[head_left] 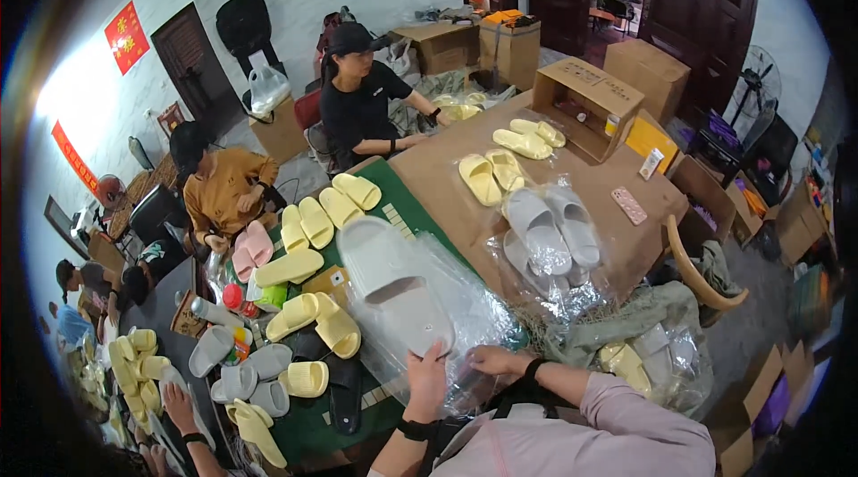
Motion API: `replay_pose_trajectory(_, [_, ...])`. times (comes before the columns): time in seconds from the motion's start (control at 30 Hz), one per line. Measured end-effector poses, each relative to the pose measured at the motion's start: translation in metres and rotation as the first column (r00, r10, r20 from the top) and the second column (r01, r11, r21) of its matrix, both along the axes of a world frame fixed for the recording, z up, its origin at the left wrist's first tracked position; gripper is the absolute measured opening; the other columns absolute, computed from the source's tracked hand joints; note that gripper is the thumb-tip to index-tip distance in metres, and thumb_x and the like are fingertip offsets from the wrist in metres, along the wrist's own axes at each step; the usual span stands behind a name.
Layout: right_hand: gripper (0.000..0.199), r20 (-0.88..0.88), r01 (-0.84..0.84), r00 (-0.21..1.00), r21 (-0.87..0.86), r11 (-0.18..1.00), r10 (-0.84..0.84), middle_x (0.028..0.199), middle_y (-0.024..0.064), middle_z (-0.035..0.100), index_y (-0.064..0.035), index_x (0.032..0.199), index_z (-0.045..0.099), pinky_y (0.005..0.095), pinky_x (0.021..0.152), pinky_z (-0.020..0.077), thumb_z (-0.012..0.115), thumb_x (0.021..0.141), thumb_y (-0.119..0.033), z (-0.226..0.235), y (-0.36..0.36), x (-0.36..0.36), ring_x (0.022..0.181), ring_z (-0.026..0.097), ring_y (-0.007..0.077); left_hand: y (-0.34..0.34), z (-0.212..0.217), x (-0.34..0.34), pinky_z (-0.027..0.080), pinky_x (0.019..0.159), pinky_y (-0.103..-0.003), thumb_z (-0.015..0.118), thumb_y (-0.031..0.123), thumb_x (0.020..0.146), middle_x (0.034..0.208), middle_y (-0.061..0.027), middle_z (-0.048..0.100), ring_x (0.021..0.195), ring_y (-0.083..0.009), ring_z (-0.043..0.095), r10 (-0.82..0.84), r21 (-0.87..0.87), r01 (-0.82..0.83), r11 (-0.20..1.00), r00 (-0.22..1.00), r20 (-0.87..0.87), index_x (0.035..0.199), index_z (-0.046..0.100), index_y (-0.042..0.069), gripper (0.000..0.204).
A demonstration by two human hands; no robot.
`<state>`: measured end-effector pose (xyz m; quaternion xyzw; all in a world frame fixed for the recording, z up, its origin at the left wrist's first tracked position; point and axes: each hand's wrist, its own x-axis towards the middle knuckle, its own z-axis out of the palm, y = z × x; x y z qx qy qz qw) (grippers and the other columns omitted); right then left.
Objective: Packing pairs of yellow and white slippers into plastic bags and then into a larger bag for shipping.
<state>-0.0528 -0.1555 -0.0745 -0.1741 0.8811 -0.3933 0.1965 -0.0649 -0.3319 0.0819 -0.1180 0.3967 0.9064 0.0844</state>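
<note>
Grey slipper (384,261), heel held by left hand (428,382), long axis running forward-left; right hand (498,361) beside heel, at clear plastic (483,303), grip unclear.

One fisheye view is taken from head height above the worktop's (438,166) near edge, directed forward and down; left hand (427,380) and right hand (497,361) are framed close.

Left hand (427,379): gripping, fingers pointing away, by the table's (380,392) near edge
Right hand (496,360): just beside, fingers curled
Right forearm (561,380): angled leftward
</note>
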Motion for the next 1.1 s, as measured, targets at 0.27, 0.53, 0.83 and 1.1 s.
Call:
replay_pose_trajectory(0.27, [0.042, 0.484, 0.648, 0.729, -0.262, 0.715, -0.483, 0.098, 0.0149, 0.061, -0.0001, 0.107, 0.055, 0.0380, 0.075, 0.0450, 0.044, 0.088, -0.036, 0.014, 0.015, -0.021, 0.088, 0.057, 0.0282, 0.015, -0.140, -0.005, 0.049, 0.073, -0.035, 0.059, 0.002, 0.082, 0.099, -0.0117, 0.057, 0.088, -0.0239, 0.056, -0.353, 0.084, 0.364, 0.928, 0.780, 0.517, 0.108, 0.049, 0.004, 0.027])
replay_pose_trajectory(0.53, [0.045, 0.497, 0.815, 0.561, -0.473, 0.335, -0.662, 0.099, 0.0148, 0.059, 0.0051, 0.115, 0.047, 0.0341, 0.077, 0.0454, 0.061, 0.078, -0.016, -0.010, 0.001, -0.040, 0.088, 0.058, 0.0236, 0.026, -0.090, 0.001, 0.045, 0.080, -0.038, 0.061, 0.026, 0.084, 0.105, -0.0123, 0.057, 0.097, -0.0259, 0.054, -0.277, -0.406, 0.493, 0.770, 0.831, 0.483, 0.103, 0.055, 0.002, 0.031])
replay_pose_trajectory(0.83, [0.042, -0.163, 0.460, 0.875, -0.008, 0.888, -0.455, 0.101, 0.0214, 0.049, -0.0107, 0.110, 0.056, 0.0460, 0.082, 0.0386, 0.063, 0.070, -0.022, 0.005, -0.021, -0.037, 0.098, 0.047, 0.0370, -0.021, -0.155, 0.045, 0.041, 0.082, -0.044, 0.061, 0.010, 0.068, 0.099, -0.0244, 0.052, 0.091, -0.0373, 0.051, -0.324, -0.986, -0.120, -0.119, 0.943, -0.075, 0.099, 0.057, 0.001, 0.032])
replay_pose_trajectory(1.1, [0.053, -0.094, 0.278, 0.960, 0.205, 0.938, -0.264, 0.139, 0.0350, 0.013, -0.0296, 0.126, 0.047, 0.0573, 0.103, 0.0159, 0.057, 0.075, -0.038, -0.014, -0.070, -0.080, 0.128, 0.010, 0.0530, -0.021, -0.173, 0.073, 0.038, 0.088, -0.050, 0.058, 0.023, 0.073, 0.115, -0.0245, 0.042, 0.109, -0.0405, 0.041, -0.560, -0.901, 0.045, -0.431, 0.770, 0.306, 0.115, 0.055, 0.014, 0.042])
